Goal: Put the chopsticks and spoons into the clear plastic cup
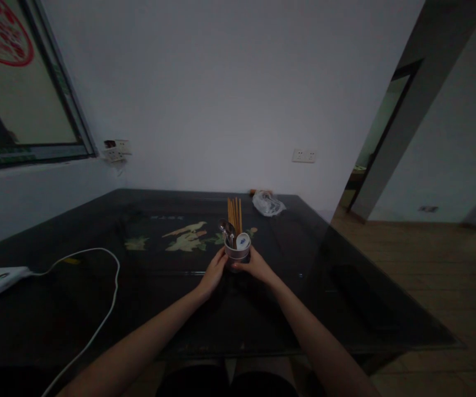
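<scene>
A light-coloured cup-shaped utensil holder (pixel 236 254) stands upright near the middle of the dark table. Several wooden chopsticks (pixel 235 214) rise from it, with metal spoons (pixel 228 230) at the left and a white spoon with a blue mark (pixel 243 241) at the right. My left hand (pixel 216 270) curves round the holder's left side. On the other side, my right hand (pixel 256 265) presses against it, thumb across the front. The holder's base is partly hidden by my fingers.
A dark glossy table (pixel 159 320) carries a bird picture (pixel 188 237). Behind the holder lies a crumpled clear plastic bag (pixel 267 203). A white power strip (pixel 0 280) with a white cable (pixel 116 286) is at left. A dark flat object (pixel 362 295) lies at right.
</scene>
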### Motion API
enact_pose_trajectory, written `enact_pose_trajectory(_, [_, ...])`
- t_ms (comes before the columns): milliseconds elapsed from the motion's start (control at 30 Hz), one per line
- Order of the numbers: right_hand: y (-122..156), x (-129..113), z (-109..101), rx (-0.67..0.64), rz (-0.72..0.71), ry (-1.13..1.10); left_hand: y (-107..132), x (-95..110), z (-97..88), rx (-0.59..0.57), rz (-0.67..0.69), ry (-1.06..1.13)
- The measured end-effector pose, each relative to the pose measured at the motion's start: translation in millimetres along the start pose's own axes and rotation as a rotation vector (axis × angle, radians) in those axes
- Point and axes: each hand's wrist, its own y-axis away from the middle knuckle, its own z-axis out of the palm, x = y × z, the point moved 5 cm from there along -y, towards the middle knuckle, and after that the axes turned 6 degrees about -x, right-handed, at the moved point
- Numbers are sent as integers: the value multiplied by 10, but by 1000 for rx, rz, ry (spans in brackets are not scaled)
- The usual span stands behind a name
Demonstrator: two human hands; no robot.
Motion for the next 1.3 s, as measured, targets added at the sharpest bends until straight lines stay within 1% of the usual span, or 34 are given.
enact_pose_trajectory(67, [2, 8, -105, -44, -19, -39, -15, 13, 84, -28, 23, -60])
enact_pose_trajectory(133, [3, 11, -235, -85, -38, -74, -48, 18, 204, -74, 46, -74])
enact_pose_trajectory(267, [13, 72, -532, -113, 16, -118, -182, -11, 503, -158, 89, -61])
enact_pose_trajectory(367, [49, 142, -748, -81, 71, -139, -302, -52, 721, -166, 98, -55])
enact_pose_trajectory(467, [117, 198, -942, -28, 93, -132, -382, -87, 927, -165, 98, -68])
enact_pose_trajectory(567, [200, 235, -1109, 3, 91, -118, -408, -93, 1128, -187, 148, -91])
enact_pose_trajectory(667, [270, 265, -1253, 13, 87, -108, -406, -95, 1278, -185, 182, -126])
enact_pose_trajectory(733, [307, 284, -1338, 15, 99, -93, -396, -87, 1345, -192, 198, -165])
enact_pose_trajectory(800, [337, 304, -1409, 7, 133, -70, -382, -66, 1400, -223, 228, -226])
enact_pose_trajectory(900, [380, 321, -1491, 3, 190, -44, -366, -44, 1465, -272, 271, -344])
enact_pose_trajectory(967, [403, 311, -1526, 13, 208, -39, -371, -50, 1498, -278, 279, -400])
enact_pose_trajectory(1133, [433, 245, -1540, 33, 199, -41, -401, -78, 1553, -278, 287, -400])
enact_pose_trajectory(1300, [430, 252, -1539, 49, 220, -41, -408, -84, 1545, -295, 290, -397])
